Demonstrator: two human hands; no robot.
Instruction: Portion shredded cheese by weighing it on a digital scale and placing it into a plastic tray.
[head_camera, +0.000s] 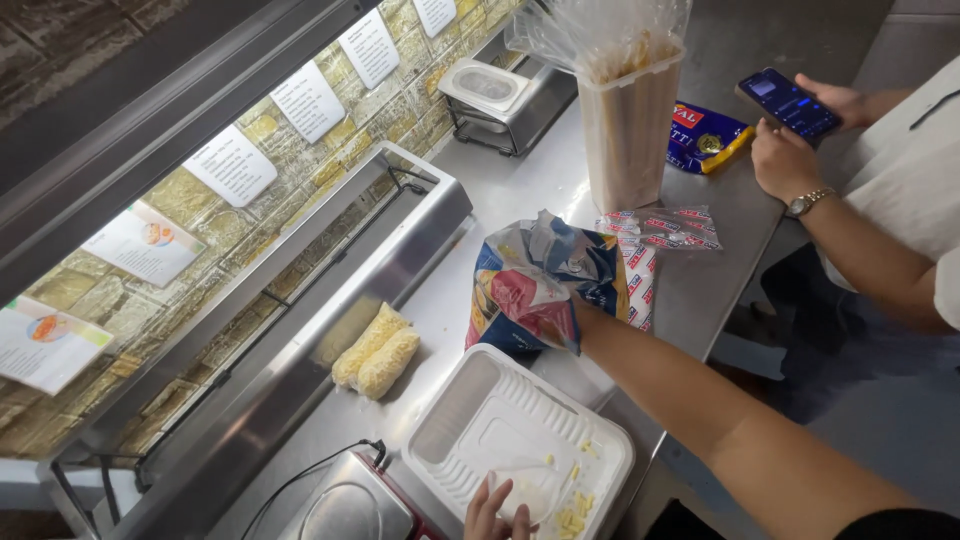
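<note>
My right hand (585, 312) reaches across the steel desk (520, 190), its grip closed on a crumpled blue, red and yellow pasta bag (535, 285); the bag's opened top hides most of the fingers. The bag sits above the far edge of a white plastic tray (480, 415), which lies flat on the desk near its front edge. My left hand (495, 515) shows only in part at the bottom of the view, its fingertips touching a small clear bag (530, 485) lying in the tray; whether that grip is closed on it I cannot tell. Loose short pasta pieces (572, 505) lie scattered in the tray beside that bag. A scale (355, 505) stands just left of the tray. Two filled portions of pasta (375, 352) rest on the desk by the steel rail. A tall clear container (628, 125) lined with a plastic bag stands farther back, with flat printed packets (665, 228) near its base. Another person's hands hold a phone (788, 102) at the desk's far right
</note>
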